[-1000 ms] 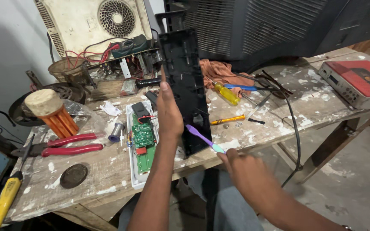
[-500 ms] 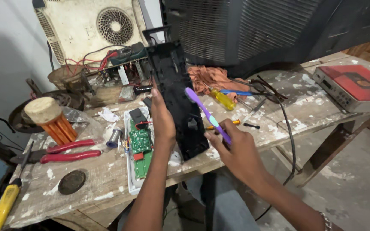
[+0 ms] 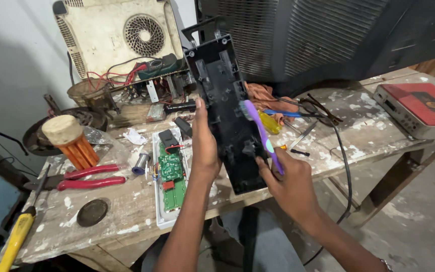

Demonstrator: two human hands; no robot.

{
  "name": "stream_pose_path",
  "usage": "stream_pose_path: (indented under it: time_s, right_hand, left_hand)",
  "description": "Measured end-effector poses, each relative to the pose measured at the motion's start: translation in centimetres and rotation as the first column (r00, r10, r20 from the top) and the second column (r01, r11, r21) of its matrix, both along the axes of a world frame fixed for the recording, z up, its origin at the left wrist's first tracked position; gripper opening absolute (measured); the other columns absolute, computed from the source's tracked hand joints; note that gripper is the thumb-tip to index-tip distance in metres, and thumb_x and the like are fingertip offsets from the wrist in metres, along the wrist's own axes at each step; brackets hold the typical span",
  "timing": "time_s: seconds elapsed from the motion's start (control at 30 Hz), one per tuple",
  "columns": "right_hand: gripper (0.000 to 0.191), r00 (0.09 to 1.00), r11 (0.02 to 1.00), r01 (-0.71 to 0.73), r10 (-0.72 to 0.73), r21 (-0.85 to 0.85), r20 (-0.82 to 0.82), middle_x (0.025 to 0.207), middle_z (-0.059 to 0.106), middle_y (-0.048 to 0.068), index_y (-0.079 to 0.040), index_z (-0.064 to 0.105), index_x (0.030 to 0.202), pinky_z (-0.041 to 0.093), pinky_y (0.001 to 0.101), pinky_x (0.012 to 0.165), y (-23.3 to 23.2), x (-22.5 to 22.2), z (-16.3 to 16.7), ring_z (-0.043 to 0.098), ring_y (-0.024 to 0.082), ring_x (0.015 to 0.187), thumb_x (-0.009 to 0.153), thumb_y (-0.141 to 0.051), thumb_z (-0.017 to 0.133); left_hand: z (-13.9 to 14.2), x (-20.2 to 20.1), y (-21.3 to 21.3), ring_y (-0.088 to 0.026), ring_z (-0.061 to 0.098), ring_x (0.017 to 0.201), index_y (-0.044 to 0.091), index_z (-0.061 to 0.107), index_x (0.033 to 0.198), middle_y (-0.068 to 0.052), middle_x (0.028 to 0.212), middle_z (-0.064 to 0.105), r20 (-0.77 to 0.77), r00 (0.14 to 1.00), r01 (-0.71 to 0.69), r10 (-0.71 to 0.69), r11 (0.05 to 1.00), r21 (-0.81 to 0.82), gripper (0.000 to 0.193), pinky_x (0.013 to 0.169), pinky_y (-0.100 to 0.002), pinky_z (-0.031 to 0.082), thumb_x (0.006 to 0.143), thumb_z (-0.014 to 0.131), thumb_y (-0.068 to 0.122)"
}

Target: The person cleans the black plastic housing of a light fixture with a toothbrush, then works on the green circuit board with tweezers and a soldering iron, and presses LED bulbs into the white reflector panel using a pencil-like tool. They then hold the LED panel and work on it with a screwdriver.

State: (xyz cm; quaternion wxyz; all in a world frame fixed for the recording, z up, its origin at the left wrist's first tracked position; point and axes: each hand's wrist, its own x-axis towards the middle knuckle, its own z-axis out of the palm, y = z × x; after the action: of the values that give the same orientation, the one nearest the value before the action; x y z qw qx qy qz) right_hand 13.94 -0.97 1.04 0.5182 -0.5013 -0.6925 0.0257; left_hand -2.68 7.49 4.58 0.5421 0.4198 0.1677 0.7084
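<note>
Workbench [image 3: 127, 214] is carrying the clutter — paint-spattered planks, with a big dark ribbed casing [image 3: 328, 35] looming behind and an opened cream appliance shell [image 3: 101, 30] with a round vent at the back. Red flat box [image 3: 421, 108] is sitting at the right end. Long black plastic cover [image 3: 225, 108] is being held upright above the bench middle, inner side facing the camera. Left hand [image 3: 203, 146] is clamping its left edge, thumb in front. Right hand [image 3: 290, 181] is closed around a purple toothbrush [image 3: 260, 131], bristle head touching the cover's inner face — brushing step appears to be in hand, upper portion being worked. Next stroke calls, by my reading, for steady support from the left hand. White tray with green circuit board [image 3: 169, 174] is lying just left; red-handled pliers [image 3: 89, 176] farther left.
</note>
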Motion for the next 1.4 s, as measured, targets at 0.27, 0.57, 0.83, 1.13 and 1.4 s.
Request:
stream_pose_path:
  time_s: [0.27,0.57,0.83,1.13,1.4]
  right_hand:
    - [0.025,0.998,0.997,0.051,-0.049,0.049,-0.05,0.052,0.049,0.01,-0.001,0.056,0.083,0.038,0.0365,0.043,0.2,-0.4,-0.3,0.046,0.021,0.04,0.086,-0.011,0.079]
    - [0.021,1.0,0.996,-0.009,0.011,0.085,-0.023,0.056,0.053,0.01,-0.001,0.061,0.086,0.041,0.0357,0.045,-0.4,-0.5,-0.1,0.049,0.02,0.043,0.086,-0.013,0.079]
    - [0.025,0.998,1.0,0.021,-0.019,-0.022,0.053,0.053,0.053,0.013,0.0,0.065,0.08,0.039,0.0393,0.046,1.2,2.2,0.7,0.046,0.023,0.044,0.089,-0.019,0.08]
    - [0.03,0.873,0.948,-0.187,0.28,-0.256,0.399,0.057,0.06,0.015,-0.004,0.072,0.086,0.044,0.044,0.053,4.8,9.2,3.3,0.053,0.024,0.048,0.087,-0.034,0.075]
    - [0.03,0.903,0.908,-0.076,0.238,-0.412,0.358,0.054,0.059,0.017,-0.003,0.073,0.083,0.044,0.0439,0.054,2.9,8.3,1.9,0.053,0.028,0.048,0.086,-0.033,0.074]
  left_hand:
    - [1.0,0.3,-2.5,-0.02,0.057,0.129,-0.006,0.051,0.145,-0.014,0.142,0.061,-0.192,0.969,-0.138,0.158,0.984,0.111,0.068,0.113,-0.032,0.04,0.106,0.042,0.048]
    - [0.9,-0.2,-2.6,-0.019,0.06,0.124,-0.006,0.054,0.142,-0.014,0.138,0.064,-0.154,0.981,-0.107,0.115,0.992,0.062,0.066,0.11,-0.032,0.043,0.105,0.045,0.048]
    - [0.7,-2.0,-3.1,-0.013,0.072,0.099,-0.009,0.053,0.144,-0.011,0.116,0.073,-0.26,0.956,-0.135,0.133,0.991,0.01,0.063,0.081,-0.027,0.06,0.103,0.054,0.038]
    - [-0.3,-3.3,-4.3,-0.023,0.077,0.073,-0.015,0.019,0.149,-0.022,0.09,0.077,-0.558,0.822,-0.285,0.117,0.932,-0.225,0.088,0.06,-0.035,0.064,0.088,0.071,0.021]
    - [-0.8,-0.2,-6.9,-0.032,0.076,0.068,-0.013,0.06,0.124,-0.021,0.074,0.075,-0.923,0.255,-0.504,0.29,0.854,0.129,0.06,0.064,-0.041,0.057,0.084,0.079,0.028]
